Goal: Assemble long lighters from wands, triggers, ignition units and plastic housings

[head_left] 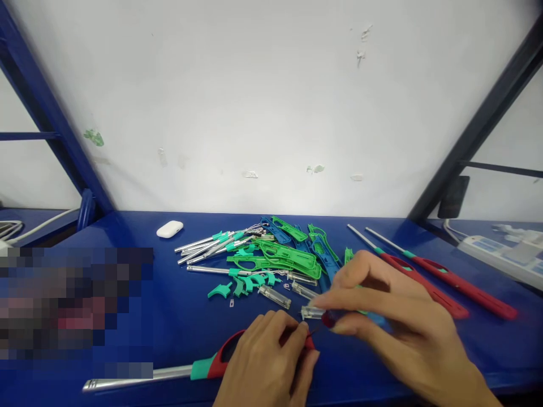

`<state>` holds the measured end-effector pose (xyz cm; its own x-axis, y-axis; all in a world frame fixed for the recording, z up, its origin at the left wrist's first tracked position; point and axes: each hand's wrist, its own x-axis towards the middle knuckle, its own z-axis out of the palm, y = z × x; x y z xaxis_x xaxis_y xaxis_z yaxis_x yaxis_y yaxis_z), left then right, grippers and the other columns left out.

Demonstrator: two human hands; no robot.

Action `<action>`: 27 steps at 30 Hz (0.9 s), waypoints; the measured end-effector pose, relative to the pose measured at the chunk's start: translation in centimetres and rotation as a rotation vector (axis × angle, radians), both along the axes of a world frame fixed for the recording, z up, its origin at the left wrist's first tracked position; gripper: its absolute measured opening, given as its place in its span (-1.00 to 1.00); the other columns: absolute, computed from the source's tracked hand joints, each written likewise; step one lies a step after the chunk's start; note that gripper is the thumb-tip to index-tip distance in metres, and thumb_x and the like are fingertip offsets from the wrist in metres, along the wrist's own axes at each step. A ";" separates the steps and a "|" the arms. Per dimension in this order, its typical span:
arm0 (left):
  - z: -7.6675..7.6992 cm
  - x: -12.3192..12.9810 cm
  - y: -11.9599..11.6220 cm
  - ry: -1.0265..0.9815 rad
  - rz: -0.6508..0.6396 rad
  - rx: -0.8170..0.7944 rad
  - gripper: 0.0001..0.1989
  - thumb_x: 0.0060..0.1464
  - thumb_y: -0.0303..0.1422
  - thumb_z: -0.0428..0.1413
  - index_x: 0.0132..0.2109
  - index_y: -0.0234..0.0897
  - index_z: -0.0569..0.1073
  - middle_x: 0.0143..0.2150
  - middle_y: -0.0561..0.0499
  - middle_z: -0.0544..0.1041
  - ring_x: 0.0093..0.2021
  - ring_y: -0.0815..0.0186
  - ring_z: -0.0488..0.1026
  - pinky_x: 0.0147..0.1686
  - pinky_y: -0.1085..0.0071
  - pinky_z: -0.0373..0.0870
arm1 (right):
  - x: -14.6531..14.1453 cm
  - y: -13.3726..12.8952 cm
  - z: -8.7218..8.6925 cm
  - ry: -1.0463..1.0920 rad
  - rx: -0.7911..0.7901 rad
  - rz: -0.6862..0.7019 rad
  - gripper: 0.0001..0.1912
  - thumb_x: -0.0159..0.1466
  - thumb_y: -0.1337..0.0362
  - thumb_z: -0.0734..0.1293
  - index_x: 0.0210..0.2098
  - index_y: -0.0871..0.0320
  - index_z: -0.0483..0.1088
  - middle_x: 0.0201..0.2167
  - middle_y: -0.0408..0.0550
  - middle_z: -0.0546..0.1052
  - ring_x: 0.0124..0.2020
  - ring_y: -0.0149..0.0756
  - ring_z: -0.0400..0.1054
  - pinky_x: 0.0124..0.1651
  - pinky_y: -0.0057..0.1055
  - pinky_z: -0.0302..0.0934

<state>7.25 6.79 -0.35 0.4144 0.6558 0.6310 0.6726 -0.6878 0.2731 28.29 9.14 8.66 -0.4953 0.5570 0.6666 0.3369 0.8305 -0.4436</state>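
Note:
My left hand (271, 359) is closed around the red handle of a long-nosed lighter (216, 362). The lighter lies near the table's front edge, its silver tube pointing left. My right hand (390, 322) pinches a small dark red piece (328, 320) between thumb and fingers. A thin dark rod seems to run from this piece towards the handle's end at my left fingertips; its kind is too small and covered to make out. Just behind the fingertips lies a clear fuel tank (311, 312). More clear tanks (275, 296) and teal triggers (219, 290) lie beyond my left hand.
Green handle shells (288, 257), blue shells (324, 257) and silver lighter tubes (212, 246) are heaped at the middle back. Two red lighters (462, 282) lie at the right. A white earbud case (169, 229) sits back left. A power strip (500, 254) stands far right.

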 end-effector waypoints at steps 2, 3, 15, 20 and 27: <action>0.0 0.0 -0.1 -0.003 -0.004 -0.020 -0.84 0.20 -0.46 0.18 -0.08 -0.20 0.54 -0.23 0.02 0.60 -0.31 0.19 0.60 -0.35 0.21 0.64 | 0.0 -0.1 0.1 -0.038 -0.054 0.032 -0.60 0.49 0.41 0.26 0.21 -0.07 0.53 -0.06 -0.03 0.54 -0.09 -0.33 0.51 -0.11 -0.45 0.49; 0.0 0.0 -0.1 -0.006 -0.004 -0.028 -0.85 0.20 -0.46 0.19 -0.08 -0.20 0.54 -0.22 0.02 0.60 -0.30 0.19 0.60 -0.34 0.21 0.64 | 0.0 -0.1 0.2 -0.049 -0.073 0.068 -0.54 0.50 0.45 0.20 0.25 -0.06 0.50 -0.02 -0.02 0.55 -0.07 -0.33 0.52 -0.09 -0.44 0.49; 0.3 -0.2 0.0 -0.057 0.000 -0.054 -0.75 0.17 -0.45 0.27 0.00 -0.18 0.53 -0.17 0.01 0.64 -0.25 0.19 0.62 -0.27 0.22 0.66 | 0.0 0.0 0.6 0.007 -0.071 0.115 -0.56 0.46 0.49 0.26 0.17 -0.05 0.56 -0.12 -0.11 0.69 -0.11 -0.31 0.60 -0.07 -0.43 0.52; 0.7 -0.4 -0.1 -0.067 -0.003 -0.064 -0.77 0.16 -0.46 0.28 -0.04 -0.16 0.52 -0.19 0.05 0.65 -0.28 0.19 0.62 -0.31 0.21 0.65 | -0.3 -0.1 0.4 0.080 -0.042 0.005 -0.85 0.35 0.32 0.51 -0.09 0.01 0.67 -0.32 -0.14 0.59 -0.31 -0.37 0.53 -0.26 -0.48 0.46; 0.8 -0.2 -0.3 -0.056 0.003 -0.047 -0.82 0.18 -0.46 0.25 -0.08 -0.17 0.52 -0.22 0.06 0.64 -0.30 0.17 0.62 -0.33 0.18 0.65 | -0.7 -0.5 0.7 0.048 -0.097 0.079 -0.75 0.43 0.45 0.37 -0.02 0.03 0.61 -0.23 -0.15 0.69 -0.23 -0.35 0.57 -0.17 -0.47 0.45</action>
